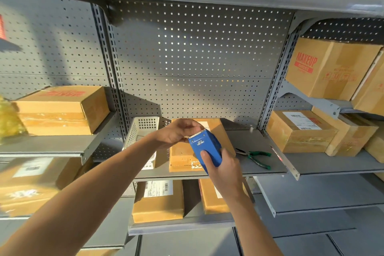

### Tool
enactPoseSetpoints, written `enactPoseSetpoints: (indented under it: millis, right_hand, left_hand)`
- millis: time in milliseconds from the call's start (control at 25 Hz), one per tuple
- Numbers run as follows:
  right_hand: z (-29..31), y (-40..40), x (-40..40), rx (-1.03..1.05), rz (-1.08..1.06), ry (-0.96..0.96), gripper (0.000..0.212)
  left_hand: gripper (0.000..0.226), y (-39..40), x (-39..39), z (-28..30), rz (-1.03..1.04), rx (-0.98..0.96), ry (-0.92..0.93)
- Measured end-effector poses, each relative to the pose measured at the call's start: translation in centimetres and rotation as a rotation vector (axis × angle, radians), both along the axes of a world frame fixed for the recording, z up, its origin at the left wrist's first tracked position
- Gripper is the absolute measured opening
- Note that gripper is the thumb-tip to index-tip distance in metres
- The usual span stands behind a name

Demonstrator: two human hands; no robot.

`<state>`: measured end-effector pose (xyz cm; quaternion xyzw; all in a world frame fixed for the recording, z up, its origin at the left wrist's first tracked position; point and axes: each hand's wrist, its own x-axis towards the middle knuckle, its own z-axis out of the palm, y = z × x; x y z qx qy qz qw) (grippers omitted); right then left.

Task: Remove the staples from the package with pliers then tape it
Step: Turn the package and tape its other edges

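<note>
Two bare forearms reach in from the near edge toward a grey metal shelf. Farthest left, on a separate shelf, sits one stack of two taped cardboard boxes, with one more labelled box below it. Moving right, one pale perforated plastic basket stands at the left end of the middle shelf. Beside it, the left hand curls its fingers at the toothed front edge of the tape dispenser, pinching there; whether tape is between the fingertips cannot be told. One flat cardboard package, the task's thing, lies on the middle shelf directly under both hands, just right of the basket. The right hand is clamped around the blue dispenser's body, thumb pressed on its top face. One pair of green-handled pliers lies on the shelf just right of the package, untouched. Two boxes rest on the shelf below. Far right, about six more cardboard boxes crowd two shelves, one printed MAKEUP.
</note>
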<state>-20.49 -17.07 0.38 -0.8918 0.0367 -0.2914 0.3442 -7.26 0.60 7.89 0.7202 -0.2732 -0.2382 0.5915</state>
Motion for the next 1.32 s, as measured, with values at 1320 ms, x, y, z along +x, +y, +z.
enactPoseSetpoints:
  millis: [1320]
  right_hand:
    - [1.5,6.2,2.6,0.056,0.182,-0.037,0.086]
  left_hand:
    - [0.052,6.8,0.2,2.1,0.253,0.125,0.044]
